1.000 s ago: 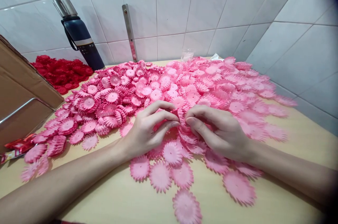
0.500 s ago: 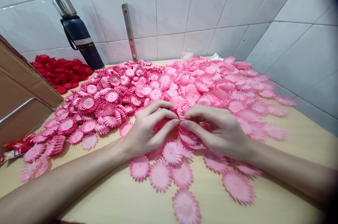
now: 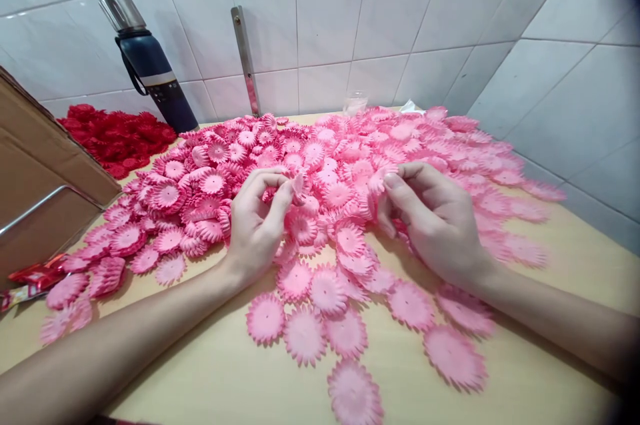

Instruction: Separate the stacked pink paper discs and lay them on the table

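Pink petal discs with fringed edges, some with a small centre hole, lie in a large heap (image 3: 270, 151) on the table. My left hand (image 3: 257, 221) pinches a small pink petal disc (image 3: 299, 186) between thumb and forefinger at the near side of the heap. Across a gap to the right, my right hand (image 3: 435, 218) has thumb and fingertips closed on another pink petal disc (image 3: 376, 190), seen partly edge-on. Below the hands, loose discs such as a flat one (image 3: 354, 390) are spread over the pale tabletop (image 3: 240, 378).
A dark blue flask (image 3: 155, 75) stands at the back left beside a red petal pile (image 3: 117, 135). A cardboard box (image 3: 45, 165) borders the left side, with red wrappers (image 3: 37, 275) before it. A clear cup (image 3: 355, 103) sits by the tiled wall (image 3: 325, 18).
My hands were together at the fingertips and have moved apart, the left one leftward, the right one rightward and up. A pink disc now shows in each hand.
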A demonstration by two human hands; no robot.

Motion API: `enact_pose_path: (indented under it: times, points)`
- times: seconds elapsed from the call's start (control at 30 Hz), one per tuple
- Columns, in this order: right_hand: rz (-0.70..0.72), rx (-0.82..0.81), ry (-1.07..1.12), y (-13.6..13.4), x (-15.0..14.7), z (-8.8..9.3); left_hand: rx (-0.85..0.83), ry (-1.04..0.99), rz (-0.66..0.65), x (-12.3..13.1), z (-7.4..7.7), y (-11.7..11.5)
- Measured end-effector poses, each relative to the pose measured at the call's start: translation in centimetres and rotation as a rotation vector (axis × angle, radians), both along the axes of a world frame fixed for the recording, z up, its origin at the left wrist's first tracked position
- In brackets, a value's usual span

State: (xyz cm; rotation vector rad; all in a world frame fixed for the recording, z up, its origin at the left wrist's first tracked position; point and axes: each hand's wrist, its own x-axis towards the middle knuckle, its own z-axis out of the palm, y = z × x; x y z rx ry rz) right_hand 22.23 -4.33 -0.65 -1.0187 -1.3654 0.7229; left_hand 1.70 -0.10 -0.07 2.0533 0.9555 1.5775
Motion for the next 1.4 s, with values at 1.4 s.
enact_pose_path:
  times: [1.4]
  points:
    - [0.174,0.483,-0.607,-0.7,-0.3,-0.2,0.289,0.350,-0.288,0.2,-0.4,-0.9]
